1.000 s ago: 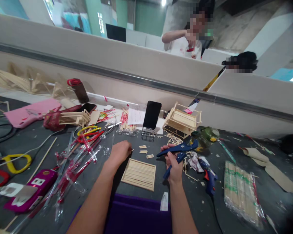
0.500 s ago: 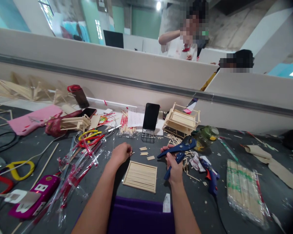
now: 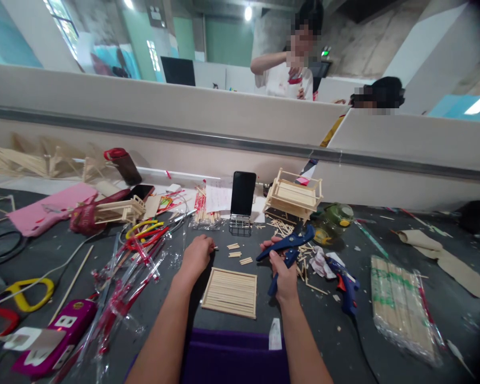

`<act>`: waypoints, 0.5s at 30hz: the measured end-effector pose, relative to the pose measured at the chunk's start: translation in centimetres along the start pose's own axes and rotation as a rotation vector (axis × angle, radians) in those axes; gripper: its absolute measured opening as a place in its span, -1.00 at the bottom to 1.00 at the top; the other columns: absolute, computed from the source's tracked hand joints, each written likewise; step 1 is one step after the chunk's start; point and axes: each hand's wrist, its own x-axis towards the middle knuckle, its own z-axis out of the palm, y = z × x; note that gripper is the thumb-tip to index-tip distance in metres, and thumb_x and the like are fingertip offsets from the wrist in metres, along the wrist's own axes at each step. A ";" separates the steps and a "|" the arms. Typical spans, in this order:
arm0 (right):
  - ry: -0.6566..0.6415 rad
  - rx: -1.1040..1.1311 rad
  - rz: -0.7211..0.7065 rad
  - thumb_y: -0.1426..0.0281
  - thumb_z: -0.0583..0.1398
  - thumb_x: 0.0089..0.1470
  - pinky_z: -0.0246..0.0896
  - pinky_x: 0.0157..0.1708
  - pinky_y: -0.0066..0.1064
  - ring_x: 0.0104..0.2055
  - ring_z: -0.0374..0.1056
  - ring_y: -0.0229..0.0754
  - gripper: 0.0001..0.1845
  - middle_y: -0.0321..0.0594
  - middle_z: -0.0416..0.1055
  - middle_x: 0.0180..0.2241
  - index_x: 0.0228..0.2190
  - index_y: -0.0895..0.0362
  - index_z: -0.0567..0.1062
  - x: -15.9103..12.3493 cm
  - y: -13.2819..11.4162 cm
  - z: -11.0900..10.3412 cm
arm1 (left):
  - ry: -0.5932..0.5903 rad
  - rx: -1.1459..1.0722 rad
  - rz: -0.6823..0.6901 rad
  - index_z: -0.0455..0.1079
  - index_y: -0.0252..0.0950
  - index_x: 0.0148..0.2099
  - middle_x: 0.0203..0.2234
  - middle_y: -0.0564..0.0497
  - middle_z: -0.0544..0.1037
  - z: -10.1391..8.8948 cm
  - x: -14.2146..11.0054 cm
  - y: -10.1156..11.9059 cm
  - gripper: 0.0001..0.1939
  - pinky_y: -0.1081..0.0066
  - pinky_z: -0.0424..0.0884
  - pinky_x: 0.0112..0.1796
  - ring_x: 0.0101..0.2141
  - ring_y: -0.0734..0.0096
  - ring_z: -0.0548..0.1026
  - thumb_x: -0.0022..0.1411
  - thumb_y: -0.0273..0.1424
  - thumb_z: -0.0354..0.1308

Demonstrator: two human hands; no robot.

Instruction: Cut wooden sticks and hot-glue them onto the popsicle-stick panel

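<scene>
My right hand (image 3: 285,272) is wrapped around the handles of a blue pipe cutter (image 3: 290,242), its jaws pointing up and to the right. My left hand (image 3: 199,253) is closed, fingertips low over the dark table, with the pale tip of a short wooden stick (image 3: 216,247) just showing at them. Between the hands lie several cut short sticks (image 3: 234,254) in small groups. Closer to me rests a flat rectangular panel of wooden sticks (image 3: 229,293) with a raised border. Loose stick pieces (image 3: 282,228) are scattered beyond the cutter.
A phone (image 3: 243,193) leans on a wire stand, beside a small stick-built model (image 3: 294,196). To the right are a green bottle (image 3: 334,224), a blue glue gun (image 3: 347,290) and bagged sticks (image 3: 400,306). Plastic wrappers (image 3: 124,288) and a purple power strip (image 3: 58,336) lie left.
The camera view has shifted slightly. My left hand stays closed in nearly the same spot, and my right hand still grips the pipe cutter. The panel and short sticks have not moved.
</scene>
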 end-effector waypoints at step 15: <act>-0.001 -0.022 -0.027 0.30 0.23 -0.01 0.23 -0.02 -0.11 -0.15 0.42 -0.09 -0.59 -0.17 0.48 -0.21 -0.08 0.08 0.38 0.1 0.2 0.0 | 0.213 -0.760 -0.133 0.46 -0.31 -0.09 -0.47 -0.01 0.57 2.9 1.8 -2.1 -0.56 0.36 0.38 -0.29 -0.36 0.29 0.51 -0.04 -0.23 0.22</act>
